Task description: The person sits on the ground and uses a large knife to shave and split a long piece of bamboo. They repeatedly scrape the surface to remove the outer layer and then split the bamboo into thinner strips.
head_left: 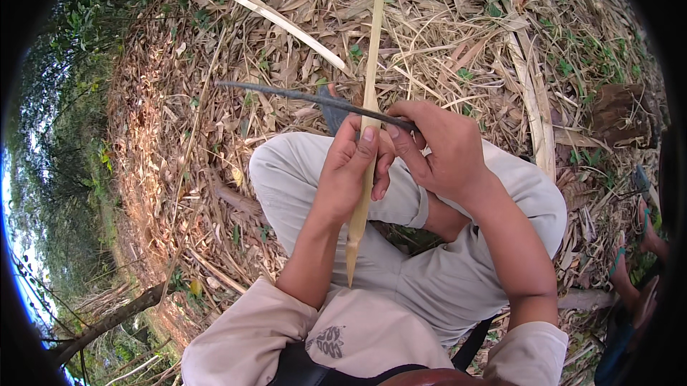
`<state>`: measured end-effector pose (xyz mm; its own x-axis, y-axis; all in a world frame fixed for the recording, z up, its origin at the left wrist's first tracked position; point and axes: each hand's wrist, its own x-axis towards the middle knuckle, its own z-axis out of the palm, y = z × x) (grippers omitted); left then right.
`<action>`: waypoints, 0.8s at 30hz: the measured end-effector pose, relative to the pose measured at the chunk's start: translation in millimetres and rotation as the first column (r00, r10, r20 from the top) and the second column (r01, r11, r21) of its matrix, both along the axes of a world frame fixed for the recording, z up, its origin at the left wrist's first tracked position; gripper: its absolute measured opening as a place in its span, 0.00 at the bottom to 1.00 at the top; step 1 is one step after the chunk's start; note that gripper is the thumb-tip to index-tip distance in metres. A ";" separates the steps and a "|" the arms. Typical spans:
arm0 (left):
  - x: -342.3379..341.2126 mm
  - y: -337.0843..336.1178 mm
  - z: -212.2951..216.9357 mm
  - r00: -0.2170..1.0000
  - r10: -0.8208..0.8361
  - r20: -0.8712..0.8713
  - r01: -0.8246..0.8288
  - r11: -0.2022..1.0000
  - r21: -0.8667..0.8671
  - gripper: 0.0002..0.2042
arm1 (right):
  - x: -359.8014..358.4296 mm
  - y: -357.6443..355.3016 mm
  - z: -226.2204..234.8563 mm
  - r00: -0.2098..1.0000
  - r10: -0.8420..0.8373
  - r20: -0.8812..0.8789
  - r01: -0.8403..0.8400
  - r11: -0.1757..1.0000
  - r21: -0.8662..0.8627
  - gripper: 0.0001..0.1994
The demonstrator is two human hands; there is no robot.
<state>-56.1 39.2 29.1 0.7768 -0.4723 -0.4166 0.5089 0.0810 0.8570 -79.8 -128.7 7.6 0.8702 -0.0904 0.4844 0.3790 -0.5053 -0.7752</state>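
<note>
My left hand (358,164) is closed around a long pale strip of split wood or bamboo (373,42), the thumb lying along its face. The strip runs upright through the view and narrows to a point (351,264) over my lap. In my right hand (447,146) is a long, thin, dark knife (300,96), its blade seen nearly edge-on and reaching far to the left. The blade crosses the strip just above my left thumb and seems to touch it. My right fingers hide the knife's handle.
I sit cross-legged in light trousers (300,164) on ground covered with dry leaves. Pale split pieces (286,26) lie ahead, and long strips (526,78) lie to the right. A wood block (622,115) and another person's sandalled feet (630,271) are at far right. A branch (114,318) is at lower left.
</note>
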 end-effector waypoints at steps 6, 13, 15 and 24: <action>-7.2 8.9 8.3 0.993 0.025 -0.116 -0.026 1.000 -0.003 0.07 | 0.9 -2.6 -0.7 0.997 -0.052 0.061 0.064 0.974 -0.217 0.27; -12.5 -5.1 13.9 0.999 -0.002 0.039 -0.001 0.997 0.076 0.12 | 0.5 -1.3 -7.9 0.999 -0.042 -0.012 0.038 0.975 -0.221 0.38; -10.0 -9.9 15.3 0.981 -0.050 0.185 0.036 0.996 0.077 0.13 | -2.6 -3.0 -3.5 0.998 -0.047 -0.041 0.033 0.953 -0.300 0.38; -21.0 -3.9 17.4 0.993 -0.068 -0.093 0.072 0.996 0.045 0.09 | -0.6 -5.8 -4.3 0.996 -0.071 -0.044 0.055 0.953 -0.299 0.40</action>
<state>-77.1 35.3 46.5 0.7002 -0.5019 -0.5077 0.5881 0.0023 0.8088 -80.4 -134.4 3.3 0.8926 -0.0050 0.4509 0.3011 -0.7378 -0.6042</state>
